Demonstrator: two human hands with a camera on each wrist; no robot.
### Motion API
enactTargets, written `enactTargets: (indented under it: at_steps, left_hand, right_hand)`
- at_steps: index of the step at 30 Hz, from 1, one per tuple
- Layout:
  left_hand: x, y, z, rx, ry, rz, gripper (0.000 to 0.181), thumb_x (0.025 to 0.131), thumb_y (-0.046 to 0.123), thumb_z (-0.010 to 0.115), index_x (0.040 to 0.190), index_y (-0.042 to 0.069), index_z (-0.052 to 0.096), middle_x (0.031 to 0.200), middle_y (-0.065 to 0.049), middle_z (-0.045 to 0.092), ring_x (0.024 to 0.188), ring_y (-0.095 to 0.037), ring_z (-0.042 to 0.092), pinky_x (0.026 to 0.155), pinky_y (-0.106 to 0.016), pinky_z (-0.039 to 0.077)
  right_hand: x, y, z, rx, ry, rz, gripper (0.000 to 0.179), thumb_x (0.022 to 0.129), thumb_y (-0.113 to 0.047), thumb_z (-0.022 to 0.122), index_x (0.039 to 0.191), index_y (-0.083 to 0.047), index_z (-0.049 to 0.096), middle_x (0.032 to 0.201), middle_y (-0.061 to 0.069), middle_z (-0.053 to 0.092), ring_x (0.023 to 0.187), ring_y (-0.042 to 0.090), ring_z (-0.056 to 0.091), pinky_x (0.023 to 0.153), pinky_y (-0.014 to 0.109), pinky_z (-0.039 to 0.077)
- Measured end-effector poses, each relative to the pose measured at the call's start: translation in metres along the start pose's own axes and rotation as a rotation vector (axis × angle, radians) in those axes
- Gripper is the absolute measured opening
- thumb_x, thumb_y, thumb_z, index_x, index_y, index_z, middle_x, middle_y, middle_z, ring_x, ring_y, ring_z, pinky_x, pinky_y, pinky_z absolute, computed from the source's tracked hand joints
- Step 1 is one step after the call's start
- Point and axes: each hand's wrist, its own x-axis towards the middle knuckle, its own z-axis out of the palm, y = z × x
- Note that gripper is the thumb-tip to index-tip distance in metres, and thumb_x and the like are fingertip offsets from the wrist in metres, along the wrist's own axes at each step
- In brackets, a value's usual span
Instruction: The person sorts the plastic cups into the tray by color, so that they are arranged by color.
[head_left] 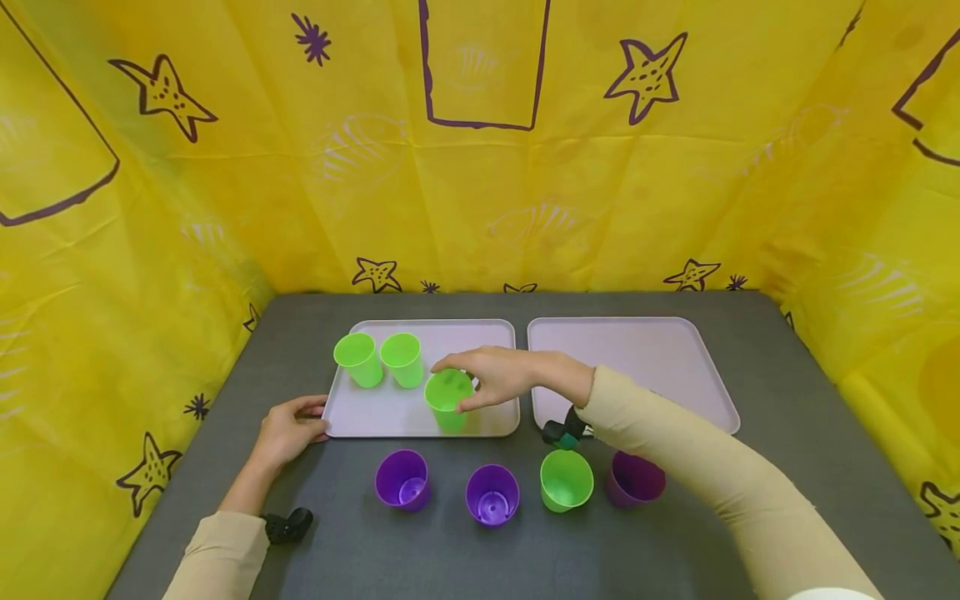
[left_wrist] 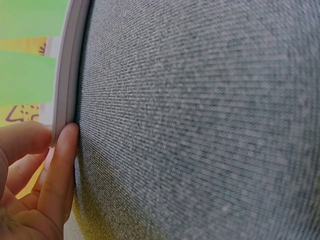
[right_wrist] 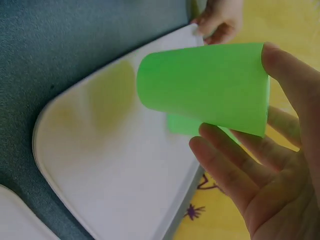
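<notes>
Cup (head_left: 447,414) is over the right front part of the tray (head_left: 375,421), its rim pinched by the right hand (head_left: 498,373). The left hand (head_left: 287,431) pinches the tray's near left corner. Two green cups (head_left: 362,365) stand on the tray's left part, two purple cups (head_left: 403,481) before it.

The table (head_left: 420,562) over there is dark grey, finely ribbed like cloth. Directly on it lie a pale left tray (head_left: 390,421) and a pale right tray (head_left: 630,354), just apart — and, before them, a row: purple cup (head_left: 402,483), second purple cup (head_left: 492,496), green cup (head_left: 566,481), third purple cup (head_left: 635,481).
</notes>
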Motion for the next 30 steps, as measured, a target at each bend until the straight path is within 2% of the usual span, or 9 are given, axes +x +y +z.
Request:
enactTargets:
  at_steps: [8, 13, 26, 30]
  left_hand:
    - [0.000, -0.002, 0.000, -0.009, -0.003, -0.012, 0.048, 0.079, -0.005, 0.062, 0.125, -0.010, 0.049, 0.110, -0.029, 0.055, 0.077, -0.011, 0.064, 0.065, -0.026, 0.056]
    - [0.000, -0.002, 0.001, -0.009, -0.004, -0.010, 0.048, 0.079, -0.005, 0.062, 0.125, -0.011, 0.049, 0.110, -0.029, 0.055, 0.077, -0.011, 0.063, 0.065, -0.026, 0.056]
    - [0.000, -0.001, -0.001, -0.024, -0.007, 0.002, 0.049, 0.079, -0.006, 0.062, 0.125, -0.012, 0.048, 0.110, -0.030, 0.055, 0.076, -0.010, 0.064, 0.065, -0.027, 0.056]
    - [0.000, 0.000, -0.001, -0.025, -0.008, 0.002, 0.049, 0.079, -0.006, 0.062, 0.125, -0.012, 0.047, 0.111, -0.031, 0.054, 0.077, -0.012, 0.064, 0.065, -0.028, 0.056]
  right_hand:
    - [0.009, 0.014, -0.001, -0.022, 0.052, 0.037, 0.061, 0.085, -0.029, 0.065, 0.136, -0.006, 0.041, 0.132, 0.006, 0.051, 0.101, 0.017, 0.059, 0.080, 0.020, 0.049]
    - [0.014, 0.021, -0.001, -0.043, 0.079, 0.068, 0.061, 0.085, -0.030, 0.065, 0.135, -0.005, 0.042, 0.131, 0.006, 0.052, 0.096, 0.019, 0.060, 0.084, 0.026, 0.048]
    - [0.027, 0.035, 0.002, -0.052, 0.110, 0.160, 0.062, 0.085, -0.032, 0.064, 0.137, -0.006, 0.040, 0.129, 0.009, 0.053, 0.093, 0.020, 0.058, 0.092, 0.031, 0.044]
    - [0.030, 0.038, 0.003, -0.058, 0.101, 0.181, 0.063, 0.086, -0.033, 0.063, 0.138, -0.007, 0.039, 0.132, 0.008, 0.051, 0.100, 0.019, 0.057, 0.096, 0.031, 0.042]
